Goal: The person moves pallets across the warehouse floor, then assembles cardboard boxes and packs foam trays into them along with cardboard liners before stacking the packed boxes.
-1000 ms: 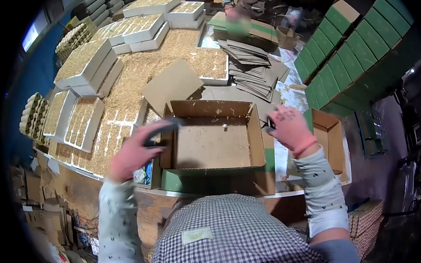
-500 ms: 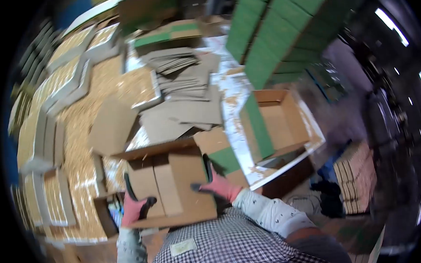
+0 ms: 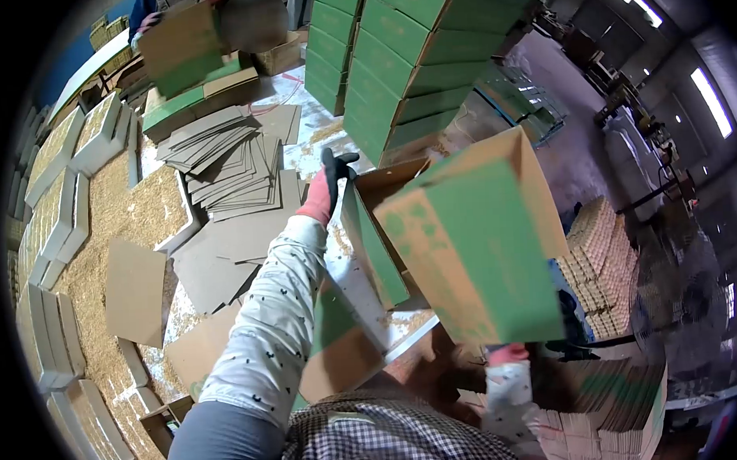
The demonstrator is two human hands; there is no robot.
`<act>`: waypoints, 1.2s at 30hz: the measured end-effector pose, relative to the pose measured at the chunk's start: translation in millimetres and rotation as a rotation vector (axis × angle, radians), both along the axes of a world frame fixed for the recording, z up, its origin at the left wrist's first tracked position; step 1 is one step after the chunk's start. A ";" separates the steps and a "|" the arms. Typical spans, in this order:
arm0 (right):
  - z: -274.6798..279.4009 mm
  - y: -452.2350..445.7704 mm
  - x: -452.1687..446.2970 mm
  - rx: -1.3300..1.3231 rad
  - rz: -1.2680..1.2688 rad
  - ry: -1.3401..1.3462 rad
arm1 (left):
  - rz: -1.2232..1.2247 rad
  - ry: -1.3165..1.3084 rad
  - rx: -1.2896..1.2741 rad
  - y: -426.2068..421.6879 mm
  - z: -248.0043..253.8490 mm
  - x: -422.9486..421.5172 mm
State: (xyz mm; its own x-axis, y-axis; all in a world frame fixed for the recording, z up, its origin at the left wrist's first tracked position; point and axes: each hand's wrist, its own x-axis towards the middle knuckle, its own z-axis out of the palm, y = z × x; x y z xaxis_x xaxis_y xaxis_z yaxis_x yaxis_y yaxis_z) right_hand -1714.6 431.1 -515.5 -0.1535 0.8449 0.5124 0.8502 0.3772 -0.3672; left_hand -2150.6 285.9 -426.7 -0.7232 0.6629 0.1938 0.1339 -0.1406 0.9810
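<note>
A green and brown cardboard box (image 3: 484,249) is raised and tilted over the table's right edge. At its lower edge is my right hand (image 3: 506,355) in a pink glove, holding it, with the fingers hidden behind the cardboard. My left hand (image 3: 330,181), in a pink glove with black fingertips, reaches forward with thumb and fingers apart. It is beside the upper left corner of a second open box (image 3: 375,246) on the white tabletop. The raised box partly covers that second box.
Green boxes (image 3: 410,43) are stacked beyond my hands. Flat cardboard sheets (image 3: 234,166) and white trays with straw-like filling (image 3: 52,231) lie left. At lower right are folded cartons (image 3: 607,409) and stacked egg trays (image 3: 600,269). Another person's hand (image 3: 150,22) holds a box.
The view has turned right. The box that both hands held half a second ago is now lifted and tipped at the right. My left hand has left it and moved forward.
</note>
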 end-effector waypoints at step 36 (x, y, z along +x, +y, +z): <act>244.0 -85.4 -105.6 0.054 1.004 0.505 | 0.516 0.591 -1.303 -345.3 -22.1 152.6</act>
